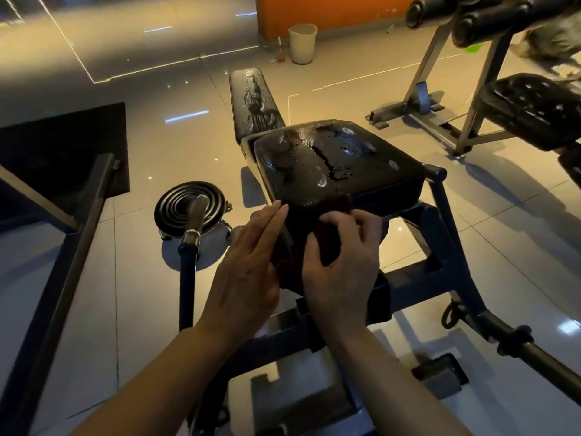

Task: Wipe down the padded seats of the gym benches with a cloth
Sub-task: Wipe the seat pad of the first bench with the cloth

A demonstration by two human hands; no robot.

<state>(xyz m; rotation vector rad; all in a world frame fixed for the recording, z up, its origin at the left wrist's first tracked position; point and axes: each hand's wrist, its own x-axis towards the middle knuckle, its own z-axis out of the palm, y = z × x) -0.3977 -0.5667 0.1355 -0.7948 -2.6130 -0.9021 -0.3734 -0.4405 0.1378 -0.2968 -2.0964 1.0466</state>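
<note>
Dark cloth point(330, 243) bunched at near edge of wet seat pad point(333, 162); pinched by right hand point(342, 262), steadied by flat left hand point(248, 265). Judged soft, light, limp; best gripped wadded in palm.

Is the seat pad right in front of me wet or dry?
Wet. The seat pad glistens with droplets and a dark streak of pooled liquid down its middle. The cloth sits at its near edge, held in the right hand.
</note>
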